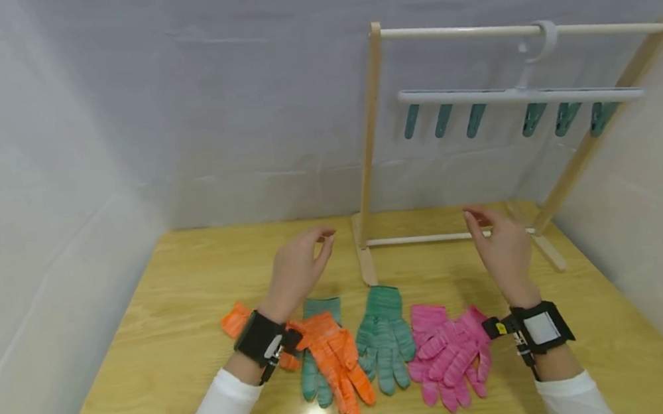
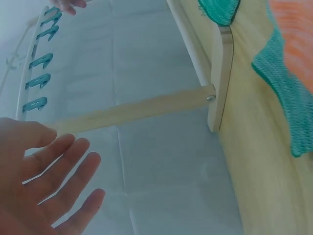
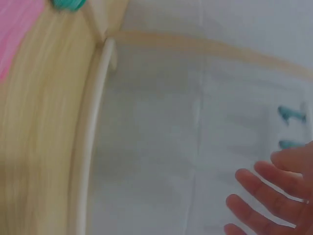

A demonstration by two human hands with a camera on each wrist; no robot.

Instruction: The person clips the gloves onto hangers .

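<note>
**A:** What do I have nearest the camera?

**B:** On my feed, a row of knitted gloves lies flat on the wooden tabletop [image 1: 166,296]. From my left: an orange glove [image 1: 339,361] lying over a green glove [image 1: 318,361], with another orange piece [image 1: 236,321] partly hidden behind the left wrist strap; then a second green glove [image 1: 383,337] on its own, and a pink pair [image 1: 449,355] overlapping just beside the right wrist.

**A:** And the hands?

**B:** Both hover above the tabletop, just past the gloves, touching nothing. My left hand [image 1: 297,268] has its fingers relaxed and spread, empty; the left wrist view shows them straight. My right hand [image 1: 499,244] is likewise empty, fingers loosely extended.

**A:** Farther back?

**B:** A wooden drying rack [image 1: 368,137] stands at the far right of the tabletop, its foot just beyond the lone green glove. A white hanger bar [image 1: 512,95] hangs from its top rail, carrying teal clips [image 1: 475,120]. White walls close in behind.
</note>
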